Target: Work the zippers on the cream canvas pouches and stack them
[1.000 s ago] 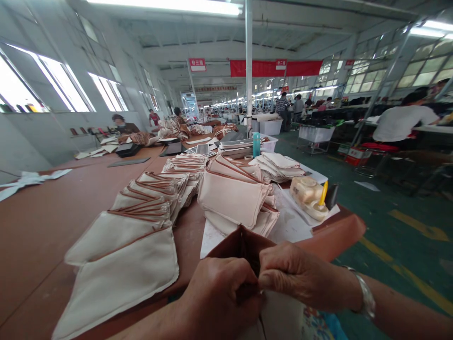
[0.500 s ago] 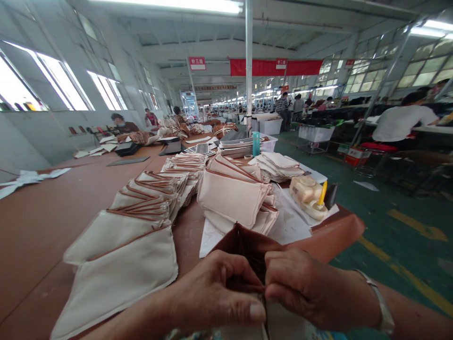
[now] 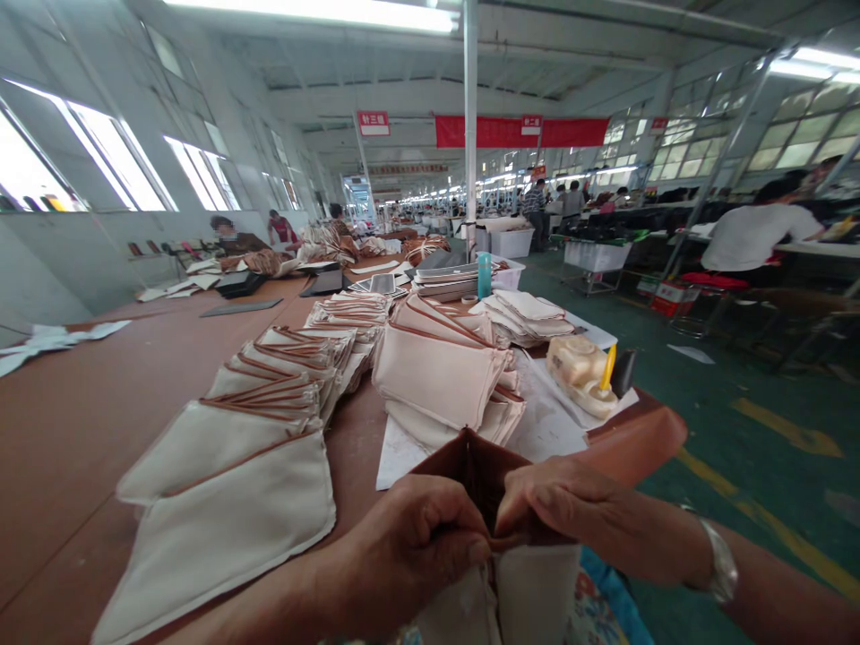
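An off-white pouch [image 3: 537, 587] with a brown inside is held close to me at the table's front edge, its mouth spread open. My left hand [image 3: 413, 546] pinches the near rim between thumb and fingers. Right beside it, my right hand [image 3: 597, 511], with a silvery band on the wrist, grips the same rim; its thumb is mostly hidden. Beyond my hands lies a stack of similar pale pouches [image 3: 436, 372] with brown edges. To the left, a long overlapping row of pouches [image 3: 248, 511] stretches away from me.
At the right, a cloudy plastic container [image 3: 578, 367] with a yellow-handled tool stands on white paper. A teal bottle [image 3: 485, 275] and more pale pieces [image 3: 528, 313] are farther back on the brown table [image 3: 60, 430]. A person in a white shirt [image 3: 759, 235] sits at the right.
My right hand has shifted its grip along the rim, with its fingers now pointing down into the mouth. The left thumb has drawn up to the rim, and more of the pouch's pale front shows.
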A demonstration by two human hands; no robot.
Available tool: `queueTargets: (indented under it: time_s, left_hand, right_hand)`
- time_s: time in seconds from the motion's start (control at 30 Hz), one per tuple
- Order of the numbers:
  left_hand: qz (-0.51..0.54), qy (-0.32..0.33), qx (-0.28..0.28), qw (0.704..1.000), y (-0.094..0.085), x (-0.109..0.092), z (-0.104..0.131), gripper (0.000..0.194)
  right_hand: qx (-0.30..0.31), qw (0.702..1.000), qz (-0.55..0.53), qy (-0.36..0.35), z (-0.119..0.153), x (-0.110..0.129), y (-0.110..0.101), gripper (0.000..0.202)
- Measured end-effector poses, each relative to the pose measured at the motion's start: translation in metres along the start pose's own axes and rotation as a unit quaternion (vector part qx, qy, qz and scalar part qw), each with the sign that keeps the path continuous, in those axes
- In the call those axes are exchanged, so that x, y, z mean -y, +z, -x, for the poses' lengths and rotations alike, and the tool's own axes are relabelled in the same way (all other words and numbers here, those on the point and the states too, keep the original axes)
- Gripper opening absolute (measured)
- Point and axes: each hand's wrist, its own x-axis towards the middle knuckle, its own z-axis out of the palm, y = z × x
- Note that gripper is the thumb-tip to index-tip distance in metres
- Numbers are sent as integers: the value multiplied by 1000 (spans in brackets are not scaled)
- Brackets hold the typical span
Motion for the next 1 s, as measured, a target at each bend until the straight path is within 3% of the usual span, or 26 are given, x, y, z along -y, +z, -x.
queueTargets:
  time_s: [0.13, 0.2, 0.33, 0.43, 0.5, 0.57, 0.63, 0.73, 0.8, 0.87, 1.0]
  left_hand:
    - [-25, 14, -9, 1000, 2, 2, -2, 24]
    - [-20, 8, 15, 1000, -7, 8, -3, 31]
    - [-81, -31, 123, 989, -44, 29, -4, 48]
    - [-137, -44, 170, 975, -63, 32, -5, 48]
    - [-159, -17, 148, 976, -60, 19, -8, 42]
    - [-175, 30, 119, 977, -48, -4, -14, 35]
    - [-177, 53, 118, 976, -36, -28, -22, 33]
    - [-133, 19, 153, 979, -37, -42, -29, 39]
    - [-88, -37, 205, 974, -51, -30, -29, 39]
    - [-32, -114, 258, 959, -67, -4, -24, 45]
    - [78, -158, 251, 952, -88, 45, -9, 67]
  right_hand:
    - [2, 992, 105, -70, -5, 3, 9, 45]
    - [-14, 985, 144, -94, -5, 2, 10, 45]
    - [-38, 992, 112, -34, 7, -13, -16, 46]
    - [-12, 996, 82, 36, 15, -27, -46, 48]
    - [6, 995, 85, 57, 12, -28, -57, 48]
    - [-9, 996, 84, 40, 3, -19, -55, 45]
    - [-24, 998, 65, -2, -11, -5, -41, 45]
    - [37, 999, 5, -19, -27, 5, -13, 46]
    - [66, 997, -32, 3, -29, 2, 0, 42]
    - [55, 998, -39, -2, -25, -6, 4, 44]
    - [-1, 999, -5, -49, -6, -19, -5, 43]
